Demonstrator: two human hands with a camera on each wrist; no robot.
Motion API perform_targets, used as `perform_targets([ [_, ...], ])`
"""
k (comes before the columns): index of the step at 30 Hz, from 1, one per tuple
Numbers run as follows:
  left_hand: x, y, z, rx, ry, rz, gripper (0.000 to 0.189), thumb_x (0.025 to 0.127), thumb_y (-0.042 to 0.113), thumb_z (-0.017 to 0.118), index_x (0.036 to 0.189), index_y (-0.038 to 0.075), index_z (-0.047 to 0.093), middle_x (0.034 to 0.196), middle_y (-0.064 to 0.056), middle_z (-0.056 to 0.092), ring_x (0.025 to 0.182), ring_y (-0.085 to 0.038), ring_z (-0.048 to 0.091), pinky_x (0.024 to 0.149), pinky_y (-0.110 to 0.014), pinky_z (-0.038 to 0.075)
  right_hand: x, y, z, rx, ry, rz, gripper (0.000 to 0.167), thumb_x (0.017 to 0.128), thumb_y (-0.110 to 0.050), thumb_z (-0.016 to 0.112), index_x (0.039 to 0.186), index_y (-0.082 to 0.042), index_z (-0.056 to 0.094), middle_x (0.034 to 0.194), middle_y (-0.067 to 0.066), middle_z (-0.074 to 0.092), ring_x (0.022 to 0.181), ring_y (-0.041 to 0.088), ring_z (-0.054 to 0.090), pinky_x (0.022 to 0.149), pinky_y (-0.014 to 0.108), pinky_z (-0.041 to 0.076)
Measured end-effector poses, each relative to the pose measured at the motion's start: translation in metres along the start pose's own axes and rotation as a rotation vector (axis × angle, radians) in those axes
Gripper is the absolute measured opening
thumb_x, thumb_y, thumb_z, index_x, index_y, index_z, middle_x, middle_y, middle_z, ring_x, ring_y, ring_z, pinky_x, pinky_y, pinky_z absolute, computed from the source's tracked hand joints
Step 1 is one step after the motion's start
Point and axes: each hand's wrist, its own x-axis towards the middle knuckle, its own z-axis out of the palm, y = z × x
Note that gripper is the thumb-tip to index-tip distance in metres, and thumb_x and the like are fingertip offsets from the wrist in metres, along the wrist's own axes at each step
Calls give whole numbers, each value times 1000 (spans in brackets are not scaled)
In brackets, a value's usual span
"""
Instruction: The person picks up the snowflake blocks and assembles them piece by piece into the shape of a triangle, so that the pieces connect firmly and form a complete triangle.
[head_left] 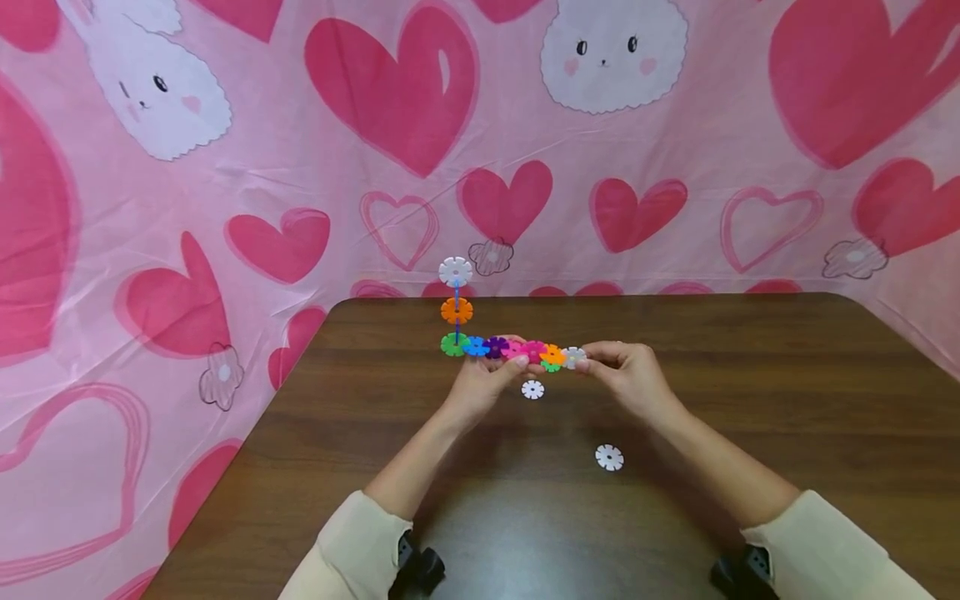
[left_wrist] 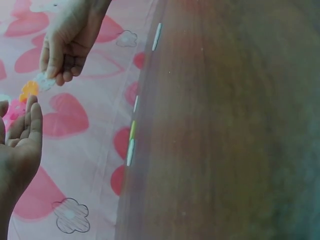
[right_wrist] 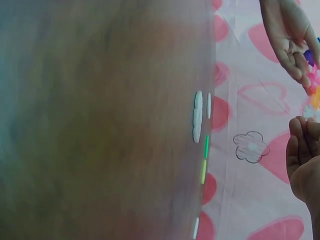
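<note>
A chain of notched plastic discs, green, blue, purple, pink, orange and white, is held up over the table. From its green disc at the left end, an upright branch carries an orange disc and a white disc, with blue pieces seen edge-on between. My left hand grips the chain at its pink part, thumb in front. My right hand pinches the white disc at the right end. Another green disc shows under the orange one; whether it is joined I cannot tell.
Loose white discs lie on the brown wooden table, one below the chain and another nearer me. The right wrist view shows white pieces, a green piece and a yellow piece edge-on. A pink heart-print cloth hangs behind.
</note>
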Motion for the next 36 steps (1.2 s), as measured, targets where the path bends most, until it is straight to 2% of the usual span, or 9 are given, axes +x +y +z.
perform_targets([
  [4, 0, 0, 0, -22, -1, 10, 23, 92, 2, 54, 111, -10, 49, 94, -26, 65, 94, -45, 59, 88, -42, 46, 2, -2, -2, -67, -19, -30, 14, 77, -3, 73, 90, 4, 71, 80, 11, 69, 71, 12, 63, 61, 18, 50],
  [10, 2, 4, 2, 4, 29, 18, 20, 92, 1, 54, 109, -9, 49, 95, -28, 64, 91, -37, 63, 87, -40, 47, 8, -8, -4, -110, -46, -110, 16, 75, -3, 74, 90, 4, 72, 80, 11, 70, 70, 18, 65, 62, 17, 50],
  [17, 3, 8, 1, 21, 29, -9, 21, 91, 2, 56, 109, -8, 51, 97, -27, 64, 95, -48, 57, 88, -40, 46, 9, -9, -5, -92, -30, -87, 15, 77, -5, 74, 89, 2, 72, 78, 9, 69, 68, 21, 63, 61, 16, 49],
  [20, 4, 10, -1, 28, 31, -6, 22, 91, 3, 56, 110, -7, 52, 98, -24, 65, 92, -39, 62, 88, -39, 46, 7, -22, -6, -73, -25, -71, 13, 79, -3, 72, 89, 4, 70, 77, 10, 69, 66, 15, 60, 60, 16, 47],
  [24, 4, 11, -2, 26, 39, 12, 21, 91, 1, 55, 109, -9, 53, 95, -21, 67, 83, -19, 67, 87, -39, 47, 2, -46, -7, -38, -36, -54, 12, 80, 2, 69, 90, 8, 67, 76, 16, 67, 64, 10, 58, 58, 17, 47],
  [25, 4, 11, -2, 21, 40, 16, 21, 91, 0, 55, 109, -10, 53, 94, -21, 67, 83, -19, 67, 86, -40, 48, 1, -52, -7, -27, -41, -50, 12, 80, 4, 68, 90, 10, 66, 76, 18, 67, 64, 9, 58, 58, 17, 47],
  [27, 4, 11, -3, 16, 42, 17, 21, 91, -1, 54, 109, -11, 52, 94, -22, 66, 84, -24, 67, 86, -43, 47, 1, -51, -6, -5, -42, -40, 12, 80, 5, 67, 90, 11, 65, 77, 19, 66, 64, 8, 58, 58, 17, 46],
  [32, 4, 11, -4, 12, 24, -26, 27, 91, -1, 54, 116, -11, 50, 102, -30, 61, 94, -49, 57, 88, -48, 44, 0, -46, -4, 40, 5, -26, 11, 81, 7, 65, 90, 13, 64, 78, 24, 65, 64, 1, 56, 58, 18, 46],
  [36, 2, 13, -7, 99, -16, -48, 30, 89, 2, 59, 116, -10, 53, 105, -29, 61, 96, -41, 60, 85, -39, 49, 0, -33, -7, 79, 33, -23, 13, 81, 7, 65, 93, 12, 64, 76, 19, 66, 65, 2, 58, 57, 19, 47],
])
